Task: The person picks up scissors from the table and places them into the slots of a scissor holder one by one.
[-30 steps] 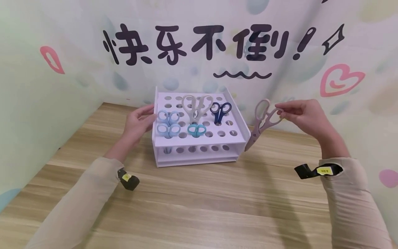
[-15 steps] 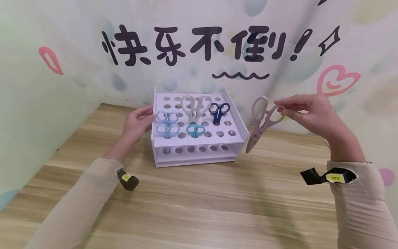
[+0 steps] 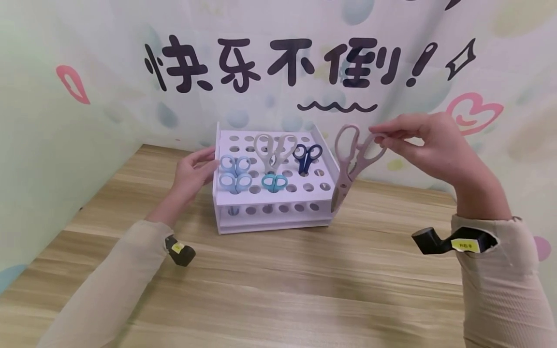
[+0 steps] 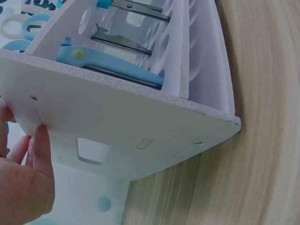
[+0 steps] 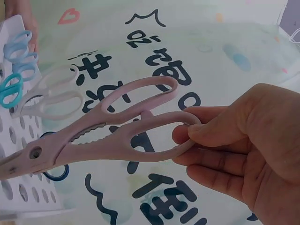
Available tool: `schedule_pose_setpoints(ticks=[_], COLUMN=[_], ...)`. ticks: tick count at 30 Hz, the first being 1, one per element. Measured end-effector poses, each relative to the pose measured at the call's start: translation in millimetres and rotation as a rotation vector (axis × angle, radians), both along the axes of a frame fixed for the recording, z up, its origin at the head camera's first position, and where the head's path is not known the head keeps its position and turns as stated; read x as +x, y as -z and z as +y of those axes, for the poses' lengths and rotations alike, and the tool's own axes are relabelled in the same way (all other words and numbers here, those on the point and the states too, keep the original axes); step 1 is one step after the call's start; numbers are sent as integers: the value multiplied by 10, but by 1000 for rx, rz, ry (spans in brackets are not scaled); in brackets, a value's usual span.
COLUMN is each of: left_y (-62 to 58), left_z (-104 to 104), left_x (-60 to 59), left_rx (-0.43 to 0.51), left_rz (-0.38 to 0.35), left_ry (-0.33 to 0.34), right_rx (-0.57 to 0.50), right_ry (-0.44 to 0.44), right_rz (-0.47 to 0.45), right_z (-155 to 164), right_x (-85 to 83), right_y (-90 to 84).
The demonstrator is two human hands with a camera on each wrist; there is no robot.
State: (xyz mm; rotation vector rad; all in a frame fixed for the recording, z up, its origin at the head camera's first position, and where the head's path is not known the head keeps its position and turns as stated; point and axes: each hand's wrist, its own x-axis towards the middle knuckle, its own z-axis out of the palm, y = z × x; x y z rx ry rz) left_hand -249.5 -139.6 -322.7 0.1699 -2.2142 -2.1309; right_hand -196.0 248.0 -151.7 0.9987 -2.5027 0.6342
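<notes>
I am pinching the pink scissors (image 3: 351,164) by one handle loop with my right hand (image 3: 428,147), thumb and forefinger closed on the loop so that they are hanging blades down. The tip is hovering just off the right front corner of the white rack (image 3: 324,195), which is standing between my two hands. My left hand (image 3: 191,171) is resting against the rack's left side wall with its fingers straight and relaxed, holding nothing and only bracing the rack.

Inside the rack, closer to my left hand, two pale blue scissors (image 3: 235,173) are sitting side by side, with a small teal pair (image 3: 274,182) just beside them. Behind those, a large beige pair (image 3: 275,150) is standing, and a navy pair (image 3: 307,155) is on the side nearer my right hand. The holes nearest my right hand are looking free.

To do this well, I judge I should be keeping the blades shut and letting them hang plumb, so the tip is meeting a hole squarely. The loose pinch may be letting the scissors swing, so I should be moving slowly. My left hand should be pressing firmly enough that the light rack is not sliding on the wooden table (image 3: 278,290).
</notes>
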Motion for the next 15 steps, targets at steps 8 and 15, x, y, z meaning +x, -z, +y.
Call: schedule_pose_setpoints(ticks=[8,15], left_y=[6,5], left_z=[-3,-1], left_x=[-6,-5], left_rx=[1,12], left_rz=[2,0], left_ry=[-5,-3], right_rx=[-120,-158], right_ry=[-21,0], right_rz=[-21,-45], right_z=[-146,-273], right_x=[-157,-270], right_y=[-73,-115])
